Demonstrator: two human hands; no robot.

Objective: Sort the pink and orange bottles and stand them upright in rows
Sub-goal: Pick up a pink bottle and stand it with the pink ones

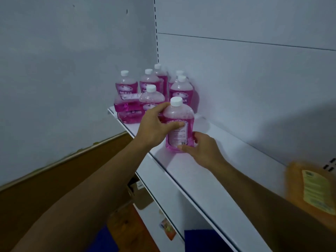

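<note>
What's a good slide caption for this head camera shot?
Both hands, left hand and right hand, hold an upright pink bottle on a white shelf.

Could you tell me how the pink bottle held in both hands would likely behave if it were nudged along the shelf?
The clear plastic pink bottle with the white cap looks nearly full, so probably heavy for its size. Standing upright on a flat base on the white shelf, it would likely slide rather than roll. Being taller than wide, a high push might tip it.
</note>
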